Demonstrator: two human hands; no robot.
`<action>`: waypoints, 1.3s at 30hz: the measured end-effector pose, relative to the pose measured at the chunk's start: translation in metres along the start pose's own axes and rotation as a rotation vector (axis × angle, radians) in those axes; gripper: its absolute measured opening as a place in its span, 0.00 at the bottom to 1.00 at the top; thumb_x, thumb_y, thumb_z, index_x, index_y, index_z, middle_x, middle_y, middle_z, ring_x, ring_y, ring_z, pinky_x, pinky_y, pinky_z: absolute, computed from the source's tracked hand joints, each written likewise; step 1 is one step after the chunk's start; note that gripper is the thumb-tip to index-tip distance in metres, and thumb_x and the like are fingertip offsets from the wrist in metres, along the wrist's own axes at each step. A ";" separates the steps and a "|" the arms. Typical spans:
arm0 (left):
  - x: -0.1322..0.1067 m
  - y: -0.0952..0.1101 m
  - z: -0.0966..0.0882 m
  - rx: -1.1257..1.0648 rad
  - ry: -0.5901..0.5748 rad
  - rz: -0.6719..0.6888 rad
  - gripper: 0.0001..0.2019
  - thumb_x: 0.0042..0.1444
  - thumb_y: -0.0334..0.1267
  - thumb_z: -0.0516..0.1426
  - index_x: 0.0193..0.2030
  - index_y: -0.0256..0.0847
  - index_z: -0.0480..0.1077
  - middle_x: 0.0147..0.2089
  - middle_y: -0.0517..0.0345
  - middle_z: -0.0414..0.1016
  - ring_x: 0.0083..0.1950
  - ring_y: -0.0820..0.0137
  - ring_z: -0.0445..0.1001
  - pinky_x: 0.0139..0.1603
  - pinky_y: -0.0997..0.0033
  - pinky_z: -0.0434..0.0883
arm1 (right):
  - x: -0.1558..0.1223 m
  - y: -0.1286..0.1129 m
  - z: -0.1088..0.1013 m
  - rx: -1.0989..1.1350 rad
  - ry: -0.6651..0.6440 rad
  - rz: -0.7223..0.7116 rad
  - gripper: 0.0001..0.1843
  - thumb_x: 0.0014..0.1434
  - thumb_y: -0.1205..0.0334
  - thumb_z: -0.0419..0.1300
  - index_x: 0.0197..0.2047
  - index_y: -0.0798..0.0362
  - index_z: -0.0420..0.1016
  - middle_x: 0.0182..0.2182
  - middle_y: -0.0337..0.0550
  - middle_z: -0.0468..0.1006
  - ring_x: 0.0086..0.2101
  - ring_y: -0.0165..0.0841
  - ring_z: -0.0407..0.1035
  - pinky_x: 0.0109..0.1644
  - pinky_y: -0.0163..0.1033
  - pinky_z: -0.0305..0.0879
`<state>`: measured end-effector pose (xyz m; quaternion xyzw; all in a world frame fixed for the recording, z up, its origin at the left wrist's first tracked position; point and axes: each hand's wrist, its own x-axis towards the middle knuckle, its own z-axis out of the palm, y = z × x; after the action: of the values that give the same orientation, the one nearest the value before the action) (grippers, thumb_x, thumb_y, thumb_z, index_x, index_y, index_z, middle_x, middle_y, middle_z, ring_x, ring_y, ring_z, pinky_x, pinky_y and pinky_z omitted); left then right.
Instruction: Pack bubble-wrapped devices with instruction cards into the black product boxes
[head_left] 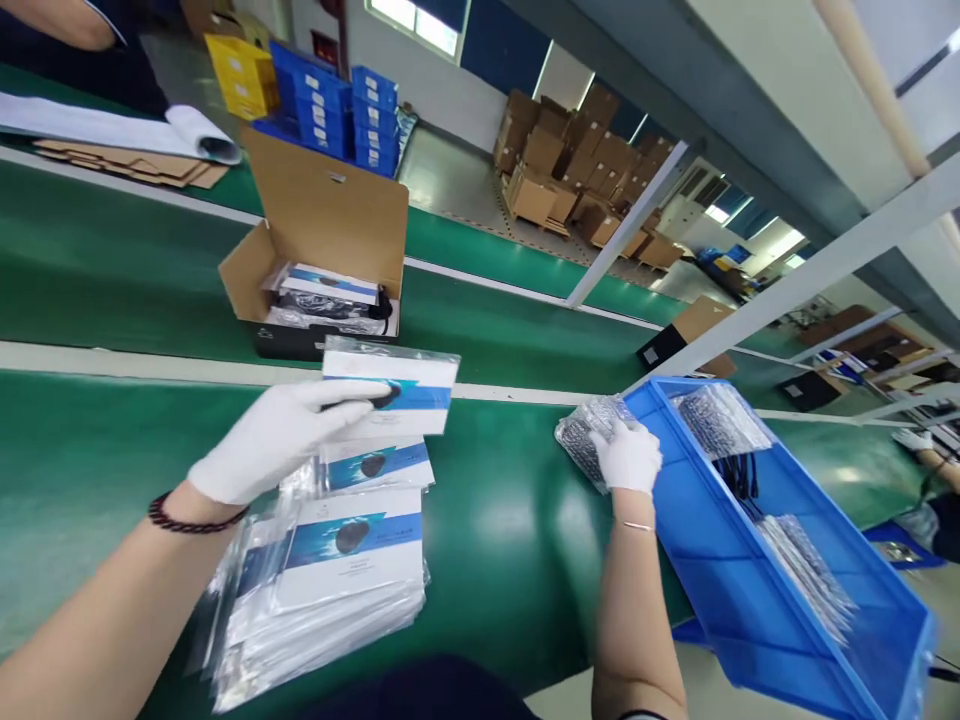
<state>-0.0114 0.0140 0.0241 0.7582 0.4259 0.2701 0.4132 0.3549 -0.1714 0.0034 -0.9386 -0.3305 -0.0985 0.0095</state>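
My left hand (289, 430), in a white glove, pinches the left side of a bagged booklet (420, 400) with a blue band. It hangs over a pile of similar bagged booklets (360, 560) on the green bench. Just beyond the booklet stands an open carton (330, 200), holding another booklet, clear-bagged items and a black cable. My right hand (628, 458), also gloved, is closed over a bubble-wrap pouch (585, 430) beside the blue bin (705, 540). What the pouch contains cannot be made out.
More bubble-wrap pouches (724, 420) and black cables (741, 475) lie in the blue bin. A white-edged strip (525, 395) separates my bench from the green belt (495, 320). A slanted metal post (630, 235) rises beyond. Other people are at the far left and right edges.
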 end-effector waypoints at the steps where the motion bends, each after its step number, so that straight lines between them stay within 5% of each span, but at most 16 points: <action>1: 0.000 0.001 -0.005 0.002 0.059 -0.003 0.17 0.50 0.55 0.58 0.43 0.55 0.80 0.48 0.65 0.81 0.53 0.56 0.76 0.58 0.61 0.71 | -0.001 0.017 0.005 -0.081 0.004 0.034 0.20 0.59 0.50 0.59 0.48 0.56 0.78 0.56 0.62 0.70 0.53 0.55 0.63 0.50 0.52 0.61; 5: 0.003 -0.002 0.001 -0.052 0.146 0.035 0.17 0.53 0.51 0.57 0.43 0.49 0.80 0.48 0.62 0.81 0.53 0.58 0.76 0.58 0.65 0.71 | -0.016 0.045 0.015 -0.043 -0.123 -0.049 0.15 0.62 0.54 0.53 0.36 0.52 0.77 0.46 0.57 0.76 0.47 0.48 0.70 0.45 0.48 0.63; 7: 0.006 -0.006 0.013 -0.075 0.063 0.034 0.17 0.52 0.49 0.57 0.43 0.45 0.80 0.47 0.60 0.81 0.52 0.58 0.77 0.57 0.66 0.71 | -0.021 0.038 0.009 0.106 -0.213 -0.012 0.15 0.62 0.51 0.51 0.36 0.50 0.75 0.36 0.52 0.79 0.37 0.44 0.73 0.41 0.46 0.63; 9: 0.007 -0.008 0.025 -0.080 -0.056 0.012 0.18 0.52 0.49 0.57 0.44 0.43 0.80 0.48 0.58 0.81 0.52 0.58 0.77 0.57 0.66 0.71 | -0.023 0.020 -0.004 0.303 -0.161 0.049 0.17 0.57 0.45 0.54 0.36 0.49 0.73 0.32 0.49 0.79 0.34 0.44 0.73 0.39 0.45 0.64; 12: 0.004 -0.005 0.040 -0.093 -0.187 -0.019 0.20 0.54 0.53 0.57 0.44 0.41 0.80 0.49 0.56 0.81 0.52 0.57 0.76 0.56 0.65 0.71 | -0.025 -0.032 -0.027 0.708 0.066 -0.015 0.20 0.49 0.40 0.59 0.31 0.50 0.71 0.33 0.48 0.79 0.36 0.44 0.72 0.44 0.45 0.64; 14: 0.001 0.000 0.046 -0.188 -0.217 0.002 0.21 0.55 0.55 0.57 0.45 0.41 0.79 0.50 0.56 0.80 0.54 0.56 0.75 0.57 0.64 0.69 | -0.030 -0.083 -0.038 0.970 0.107 -0.146 0.21 0.49 0.41 0.61 0.30 0.51 0.70 0.33 0.47 0.79 0.37 0.41 0.71 0.47 0.45 0.64; 17: -0.001 0.004 0.048 -0.545 -0.150 -0.019 0.22 0.55 0.54 0.58 0.48 0.39 0.77 0.51 0.54 0.79 0.54 0.57 0.75 0.58 0.63 0.69 | -0.039 -0.161 -0.043 1.218 -0.077 -0.355 0.18 0.53 0.44 0.61 0.30 0.51 0.69 0.30 0.43 0.77 0.36 0.39 0.71 0.47 0.46 0.66; 19: 0.001 0.001 0.043 -0.837 -0.017 -0.119 0.21 0.55 0.50 0.60 0.49 0.36 0.76 0.46 0.50 0.81 0.48 0.59 0.77 0.52 0.63 0.73 | -0.045 -0.199 -0.044 1.351 -0.272 -0.532 0.18 0.54 0.47 0.61 0.40 0.53 0.72 0.39 0.46 0.79 0.42 0.40 0.73 0.50 0.47 0.67; 22: 0.006 -0.012 0.027 -1.123 0.134 -0.250 0.19 0.53 0.44 0.62 0.48 0.34 0.75 0.40 0.49 0.81 0.40 0.63 0.78 0.44 0.66 0.75 | -0.051 -0.224 -0.041 1.354 -0.519 -0.878 0.34 0.50 0.54 0.66 0.60 0.48 0.66 0.63 0.48 0.65 0.61 0.43 0.61 0.62 0.48 0.60; 24: 0.008 -0.021 0.017 -1.181 0.126 -0.274 0.16 0.52 0.42 0.62 0.45 0.34 0.75 0.38 0.49 0.81 0.38 0.65 0.78 0.40 0.69 0.74 | -0.051 -0.228 -0.037 1.278 -0.564 -1.009 0.34 0.49 0.55 0.68 0.60 0.45 0.68 0.66 0.44 0.59 0.65 0.43 0.53 0.66 0.48 0.55; 28: 0.007 -0.027 0.013 -1.005 0.036 -0.184 0.19 0.51 0.46 0.63 0.44 0.32 0.75 0.38 0.49 0.79 0.38 0.66 0.75 0.39 0.70 0.71 | -0.050 -0.231 -0.022 1.320 -0.488 -0.799 0.14 0.55 0.50 0.62 0.41 0.49 0.76 0.43 0.45 0.79 0.47 0.41 0.72 0.53 0.46 0.66; 31: 0.005 -0.024 0.018 -0.820 0.006 -0.133 0.18 0.50 0.49 0.64 0.36 0.34 0.72 0.32 0.56 0.74 0.33 0.70 0.69 0.36 0.71 0.67 | -0.049 -0.235 -0.015 1.280 -0.432 -0.632 0.15 0.51 0.48 0.65 0.28 0.50 0.71 0.27 0.37 0.75 0.30 0.34 0.70 0.40 0.41 0.67; 39: 0.005 -0.018 0.016 -0.705 -0.110 -0.131 0.21 0.52 0.51 0.61 0.22 0.39 0.58 0.23 0.65 0.57 0.26 0.77 0.53 0.28 0.73 0.54 | -0.042 -0.239 -0.014 1.256 -0.519 -0.573 0.17 0.45 0.49 0.67 0.22 0.50 0.66 0.21 0.33 0.70 0.25 0.30 0.64 0.32 0.37 0.62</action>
<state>-0.0042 0.0173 0.0008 0.5538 0.3315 0.3320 0.6879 0.1717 -0.0116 -0.0023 -0.6263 -0.5483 0.3360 0.4407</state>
